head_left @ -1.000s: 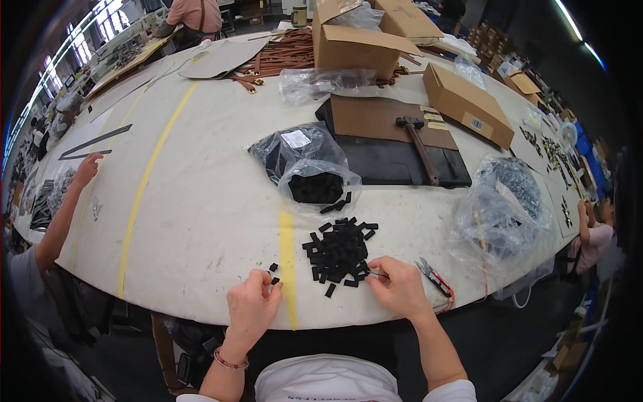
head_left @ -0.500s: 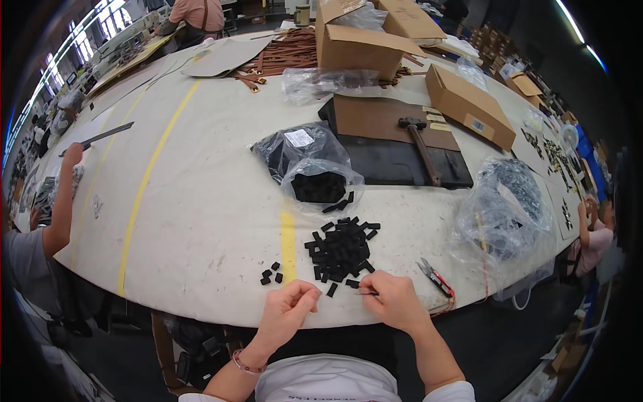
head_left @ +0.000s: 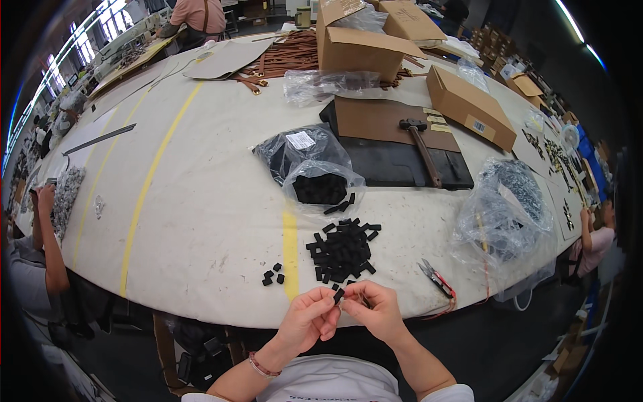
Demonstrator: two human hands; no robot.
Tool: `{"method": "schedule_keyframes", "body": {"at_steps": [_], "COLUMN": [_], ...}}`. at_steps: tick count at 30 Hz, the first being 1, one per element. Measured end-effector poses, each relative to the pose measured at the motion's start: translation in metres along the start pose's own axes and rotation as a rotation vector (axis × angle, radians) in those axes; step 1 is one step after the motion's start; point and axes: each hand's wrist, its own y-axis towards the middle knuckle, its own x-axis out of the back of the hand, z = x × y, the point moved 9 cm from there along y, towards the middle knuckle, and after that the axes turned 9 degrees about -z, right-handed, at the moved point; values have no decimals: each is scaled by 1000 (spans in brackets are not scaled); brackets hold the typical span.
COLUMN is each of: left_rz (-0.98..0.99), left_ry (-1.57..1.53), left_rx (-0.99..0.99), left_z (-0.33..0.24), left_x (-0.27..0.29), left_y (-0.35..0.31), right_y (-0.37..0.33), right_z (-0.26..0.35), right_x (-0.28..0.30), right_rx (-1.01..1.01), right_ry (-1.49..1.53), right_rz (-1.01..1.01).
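Observation:
Close to the table's front edge, my left hand (head_left: pixel 309 317) pinches a small black fabric-like loop piece (head_left: pixel 339 295) between thumb and fingers. My right hand (head_left: pixel 376 312) is right beside it, fingers closed at the piece's lower end on something small and thin that I cannot make out. Just beyond both hands lies a heap of the same black pieces (head_left: pixel 341 249). Several shorter black pieces (head_left: pixel 273 274) sit apart, left of the yellow stripe. A clear plastic bag (head_left: pixel 320 164) full of black pieces lies open behind the heap.
Red-handled thread snips (head_left: pixel 439 279) lie to the right, near a crumpled clear bag (head_left: pixel 506 208). A hammer (head_left: pixel 422 151) rests on a dark slab (head_left: pixel 395 164). Cardboard boxes (head_left: pixel 368 50) and brown leather straps (head_left: pixel 291 55) are at the back. Co-workers sit left (head_left: pixel 40 268) and right (head_left: pixel 586 244).
My hands have come together, and a black piece from the near edge of the heap is now in my left fingers. The person at left has put down a long dark strip.

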Motion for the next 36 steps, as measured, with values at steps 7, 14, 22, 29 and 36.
{"method": "schedule_keyframes", "body": {"at_steps": [7, 14, 22, 29, 36], "left_rz": [3, -208, -34, -45, 2], "left_ry": [94, 969, 1223, 367, 170], "left_rx": [-68, -847, -1422, -253, -2], "left_z": [-1, -44, -47, -19, -5], "left_x": [3, -14, -45, 0, 2], "left_y": [0, -28, -57, -8, -7], "right_y": [2, -1, -5, -29, -38], "right_z": [-3, 10, 25, 56, 57], "right_x": [2, -3, -6, -26, -32], "right_rx": [4, 156, 289, 945, 1080], "right_ry": [-99, -301, -419, -724, -810], "right_rz": [-12, -37, -59, -48, -35]}}
